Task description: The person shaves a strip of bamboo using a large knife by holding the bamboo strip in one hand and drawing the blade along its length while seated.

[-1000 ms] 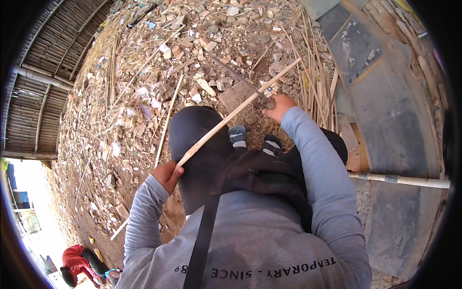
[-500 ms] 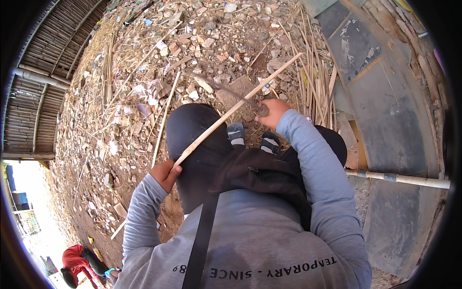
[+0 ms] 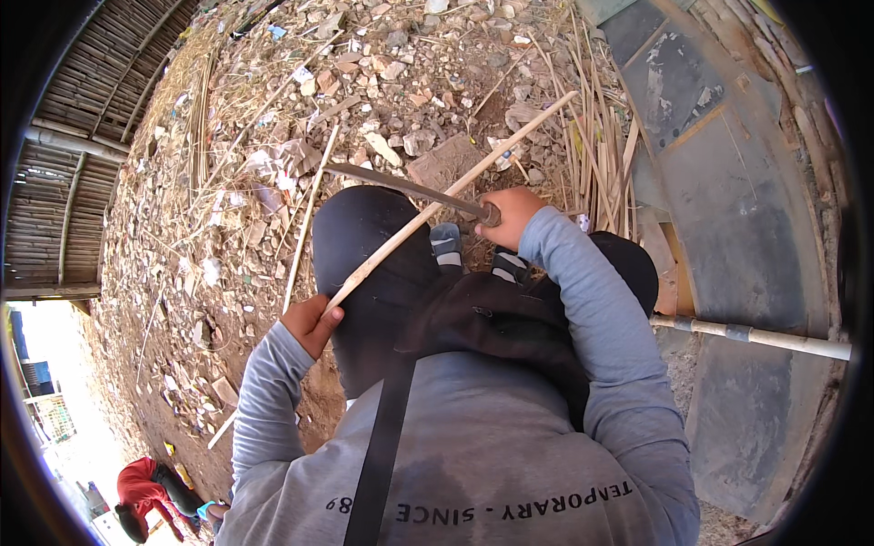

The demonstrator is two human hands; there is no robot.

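Note:
A long, pale bamboo strip point(image 3: 391, 244) slants up and to the right across my raised knee. My left hand point(image 3: 309, 325) is closed around its lower end. In my right hand point(image 3: 512, 217) is the handle of a long-bladed knife point(image 3: 391, 182), with the blade reaching left. The blade crosses the strip's upper half; whether it cuts into the wood I cannot make out. My right fingers are wrapped round the handle and partly hidden by the hand's back.
Several bamboo strips point(image 3: 594, 164) lie right of the rubble-strewn ground point(image 3: 364, 77). Another thin strip point(image 3: 308, 227) lies left of my knee. Grey sheets point(image 3: 746, 227) and a pole point(image 3: 774, 338) stand at right. A person in red point(image 3: 141, 487) bends at lower left.
The knife's blade has swung lower and nearer to me, its tip moving left and down. My right hand has shifted slightly left. The left hand keeps its hold on the strip.

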